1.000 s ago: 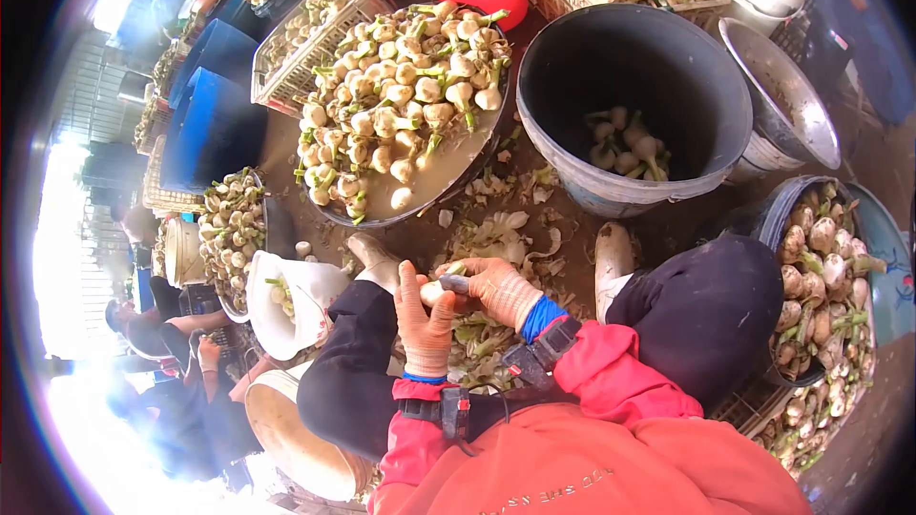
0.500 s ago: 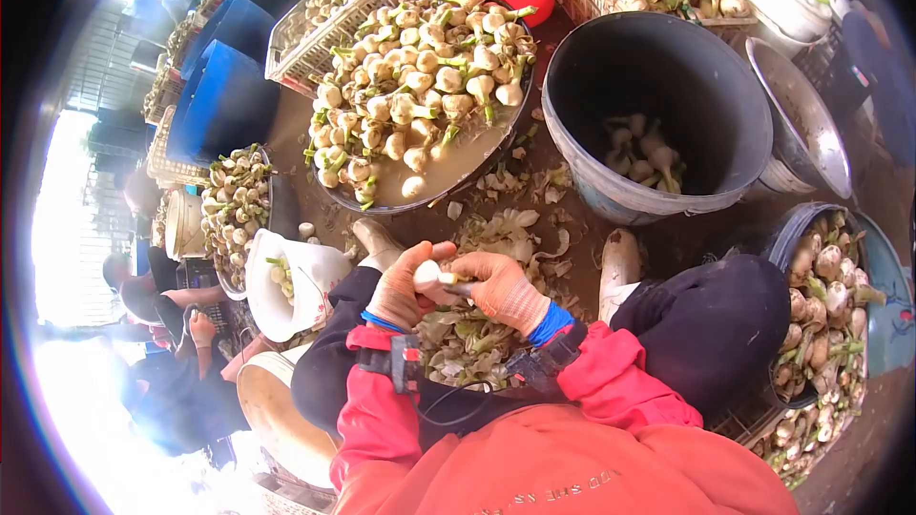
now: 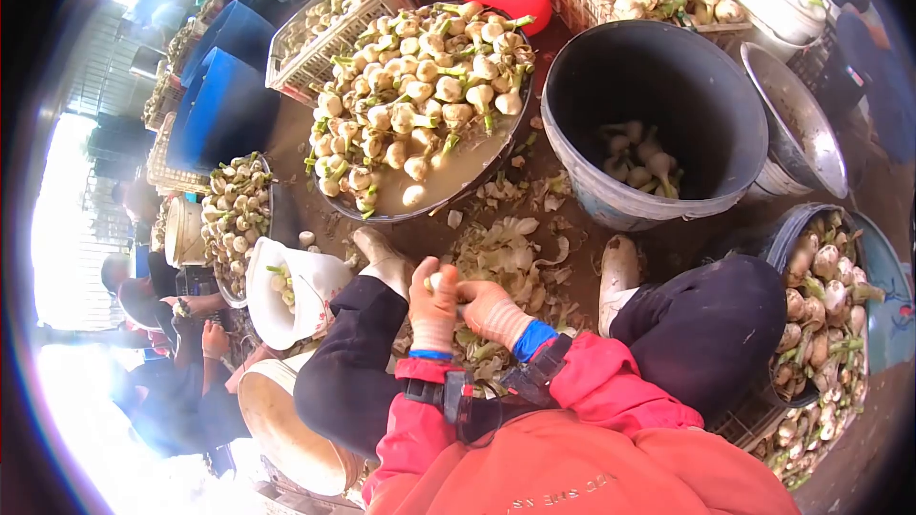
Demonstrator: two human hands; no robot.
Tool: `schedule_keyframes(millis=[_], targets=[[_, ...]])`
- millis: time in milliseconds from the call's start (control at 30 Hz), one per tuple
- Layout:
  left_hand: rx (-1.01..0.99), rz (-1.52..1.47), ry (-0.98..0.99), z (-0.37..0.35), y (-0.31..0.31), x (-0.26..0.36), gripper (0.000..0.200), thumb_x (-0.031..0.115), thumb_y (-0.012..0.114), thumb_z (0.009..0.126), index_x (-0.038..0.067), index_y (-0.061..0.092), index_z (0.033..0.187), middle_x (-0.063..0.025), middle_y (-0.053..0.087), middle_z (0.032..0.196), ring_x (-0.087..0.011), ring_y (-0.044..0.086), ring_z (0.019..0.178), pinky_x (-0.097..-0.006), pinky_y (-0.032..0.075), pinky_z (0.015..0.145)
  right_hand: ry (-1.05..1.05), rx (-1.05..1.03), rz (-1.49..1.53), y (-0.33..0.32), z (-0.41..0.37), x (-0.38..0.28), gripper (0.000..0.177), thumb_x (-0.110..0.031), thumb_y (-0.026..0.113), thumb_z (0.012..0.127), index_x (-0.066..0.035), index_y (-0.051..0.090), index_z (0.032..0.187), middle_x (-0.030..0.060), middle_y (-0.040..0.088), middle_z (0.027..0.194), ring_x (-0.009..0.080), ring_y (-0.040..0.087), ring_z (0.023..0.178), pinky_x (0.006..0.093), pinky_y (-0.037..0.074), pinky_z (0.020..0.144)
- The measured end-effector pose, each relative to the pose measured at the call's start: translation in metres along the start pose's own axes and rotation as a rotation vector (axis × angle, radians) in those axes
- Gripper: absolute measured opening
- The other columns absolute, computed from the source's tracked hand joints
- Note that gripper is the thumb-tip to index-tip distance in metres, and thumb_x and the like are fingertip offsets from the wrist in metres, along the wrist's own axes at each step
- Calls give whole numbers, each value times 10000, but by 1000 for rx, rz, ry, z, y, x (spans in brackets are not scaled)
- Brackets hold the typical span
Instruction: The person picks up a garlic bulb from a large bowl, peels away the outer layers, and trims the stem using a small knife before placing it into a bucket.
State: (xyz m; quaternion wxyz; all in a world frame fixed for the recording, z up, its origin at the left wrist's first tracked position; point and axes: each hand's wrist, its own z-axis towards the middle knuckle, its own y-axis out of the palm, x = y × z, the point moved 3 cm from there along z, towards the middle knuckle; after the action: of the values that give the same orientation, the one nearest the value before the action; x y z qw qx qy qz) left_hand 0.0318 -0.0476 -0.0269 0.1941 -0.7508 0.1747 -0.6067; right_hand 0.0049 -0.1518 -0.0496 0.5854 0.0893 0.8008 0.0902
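My left hand [image 3: 434, 310], in a pale orange glove with a blue band at the wrist, is closed around a white garlic bulb [image 3: 435, 280]. Only a small part of the bulb shows at the fingertips. Close against it, my right hand [image 3: 494, 313], gloved alike, has its fingers curled in. Whatever those fingers hold is hidden. Beneath both hands lies a heap of garlic peelings [image 3: 506, 253] on the ground. Beyond them stands a wide basin [image 3: 458, 193] of murky water piled with garlic bulbs [image 3: 420, 86].
A deep dark bucket [image 3: 563, 153] with several bulbs stands front right, beside a metal bowl [image 3: 811, 124]. At left is a white bucket [image 3: 315, 281]. More garlic [image 3: 825, 296] fills a tub by my right knee. Another person's hand [image 3: 216, 339] shows at far left.
My left hand has shifted right and turned upright, covering more of the bulb. The right hand has dropped slightly and stays close to it.
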Motion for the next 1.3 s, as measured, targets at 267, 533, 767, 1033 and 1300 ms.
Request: schedule_keyframes(millis=[267, 533, 767, 1033, 1300], targets=[[-196, -474, -377, -14, -14, 22, 380, 399, 513, 891, 63, 563, 1062, -31, 535, 657, -120, 429, 428, -263, 325, 383, 205, 52, -110, -30, 15, 18, 198, -55, 623, 756, -53, 664, 950, 42, 611, 698, 120, 518, 626, 281, 441, 584], [-277, -1079, -455, -34, -34, 13, 366, 395, 566, 866, 61, 566, 1015, -77, 612, 888, -184, 596, 644, -294, 490, 503, 8, 121, -879, -65, 28, 62, 323, -168, 626, 781, -89, 602, 1094, 107, 650, 798, 163, 598, 696, 266, 480, 664], [-132, -760, -283, -21, -21, -6, 379, 363, 559, 883, 28, 578, 1061, -60, 618, 951, -138, 585, 715, -254, 487, 574, -94, -148, -82, -12, 7, -13, 365, -16, 545, 834, -63, 534, 1196, 112, 620, 1043, 166, 572, 914, 270, 448, 813], [-122, -407, -168, -22, -21, -9, 552, 511, 470, 885, 51, 479, 1189, -12, 564, 786, -76, 528, 633, -195, 416, 483, 73, -106, 279, -16, 1, -28, 325, -8, 529, 855, -50, 552, 1176, 55, 592, 992, 105, 552, 708, 217, 474, 612], [-231, -1291, -412, -19, -15, -11, 382, 442, 491, 893, 109, 554, 1068, -81, 630, 894, -166, 574, 614, -243, 444, 472, -12, 142, 738, -37, 14, -24, 332, 52, 488, 815, -81, 597, 1099, 31, 567, 909, 104, 545, 687, 213, 495, 615]])
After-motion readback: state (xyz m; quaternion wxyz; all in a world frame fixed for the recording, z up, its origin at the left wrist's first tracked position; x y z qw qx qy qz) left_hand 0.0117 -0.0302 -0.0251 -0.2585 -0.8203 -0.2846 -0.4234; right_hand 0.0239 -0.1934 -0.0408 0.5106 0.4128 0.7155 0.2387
